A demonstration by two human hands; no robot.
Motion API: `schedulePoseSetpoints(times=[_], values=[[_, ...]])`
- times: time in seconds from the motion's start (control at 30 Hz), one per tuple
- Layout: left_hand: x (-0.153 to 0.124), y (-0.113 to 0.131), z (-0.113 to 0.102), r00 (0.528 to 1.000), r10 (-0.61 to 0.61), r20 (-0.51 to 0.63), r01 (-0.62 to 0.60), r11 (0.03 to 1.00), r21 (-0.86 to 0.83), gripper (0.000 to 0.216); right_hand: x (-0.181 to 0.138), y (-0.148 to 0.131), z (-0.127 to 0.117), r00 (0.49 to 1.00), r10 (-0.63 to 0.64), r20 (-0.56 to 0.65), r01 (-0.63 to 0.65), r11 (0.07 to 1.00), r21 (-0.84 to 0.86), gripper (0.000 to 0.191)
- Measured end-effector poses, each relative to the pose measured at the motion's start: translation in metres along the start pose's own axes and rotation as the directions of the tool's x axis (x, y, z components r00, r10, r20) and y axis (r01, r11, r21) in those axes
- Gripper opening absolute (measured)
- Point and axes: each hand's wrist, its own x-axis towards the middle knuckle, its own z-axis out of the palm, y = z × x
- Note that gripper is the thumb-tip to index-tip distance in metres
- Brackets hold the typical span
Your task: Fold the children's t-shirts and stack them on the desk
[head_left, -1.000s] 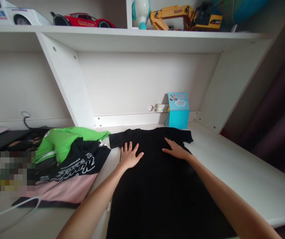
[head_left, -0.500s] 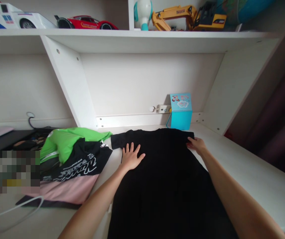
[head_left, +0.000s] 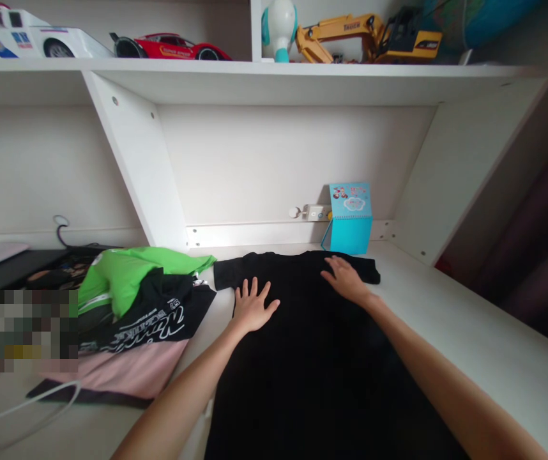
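A black T-shirt (head_left: 312, 358) lies spread out on the white desk, its neck end toward the back wall and a short sleeve out to each side. My left hand (head_left: 252, 306) rests on its upper left part with fingers spread. On the upper right part, near the collar, is my right hand (head_left: 345, 278), fingers stretched out and holding nothing. The lower end of the shirt runs out of view at the bottom.
Left of the shirt lie a bright green garment (head_left: 135, 268) and a black-and-pink printed garment (head_left: 149, 332). A blue desk calendar (head_left: 350, 233) stands behind the right sleeve, by a power strip (head_left: 317, 213). Toy vehicles fill the shelf (head_left: 303, 69) above. A white cable (head_left: 58, 386) loops at left.
My right hand has let go of the right sleeve's end and moved left onto the shirt near the collar. My left hand stays in place.
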Motion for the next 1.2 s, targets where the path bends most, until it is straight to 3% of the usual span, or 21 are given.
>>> schedulePoseSetpoints(times=[0.07, 0.13, 0.23, 0.33, 0.43, 0.63, 0.83, 0.93, 1.03, 1.13, 1.2], values=[[-0.002, 0.001, -0.002, 1.000, 0.000, 0.005, -0.001, 1.000, 0.002, 0.072, -0.011, -0.018, 0.017, 0.978, -0.079, 0.194, 0.093, 0.994, -0.065, 0.063], [-0.004, 0.004, -0.007, 1.000, 0.000, 0.021, 0.000, 1.000, 0.006, 0.073, -0.020, -0.025, 0.025, 0.937, -0.040, 0.347, 0.095, 0.985, -0.143, 0.073], [-0.006, 0.011, -0.018, 0.999, 0.024, 0.036, -0.026, 0.999, 0.046, 0.075, -0.026, -0.019, 0.022, 0.904, 0.041, 0.426, 0.040, 0.983, -0.179, 0.081], [-0.004, 0.015, -0.024, 0.997, 0.046, -0.061, -0.041, 0.996, 0.084, 0.067, -0.022, -0.011, 0.010, 0.874, 0.038, 0.484, 0.046, 0.986, -0.161, 0.085], [0.004, 0.012, -0.021, 0.986, 0.037, -0.161, -0.026, 0.997, 0.067, 0.062, -0.012, -0.010, 0.006, 0.890, 0.051, 0.453, 0.029, 0.986, -0.167, 0.081], [0.019, -0.010, -0.007, 0.995, -0.051, 0.081, 0.052, 0.999, -0.004, 0.074, 0.007, -0.016, 0.038, 0.926, 0.119, 0.359, -0.046, 0.978, -0.206, 0.077], [0.035, -0.046, -0.019, 0.978, -0.169, 0.125, 0.158, 0.983, 0.095, 0.081, 0.023, -0.015, 0.053, 0.941, 0.158, 0.299, -0.091, 0.970, -0.226, 0.080], [0.037, -0.054, -0.026, 0.965, -0.259, 0.029, 0.248, 0.947, 0.204, 0.070, 0.026, -0.015, 0.052, 0.943, 0.172, 0.286, -0.105, 0.967, -0.233, 0.079], [0.034, -0.043, -0.030, 0.987, -0.153, -0.047, 0.159, 0.967, 0.200, 0.063, 0.029, -0.019, 0.045, 0.941, 0.173, 0.291, -0.106, 0.967, -0.231, 0.076], [0.029, -0.025, -0.027, 0.987, 0.035, 0.156, -0.041, 0.999, 0.032, 0.069, 0.026, -0.031, 0.029, 0.941, 0.157, 0.298, -0.092, 0.971, -0.221, 0.075], [0.027, -0.017, -0.021, 0.972, 0.090, 0.215, -0.083, 0.996, -0.041, 0.074, 0.011, -0.047, 0.010, 0.946, 0.132, 0.295, -0.068, 0.974, -0.215, 0.075]])
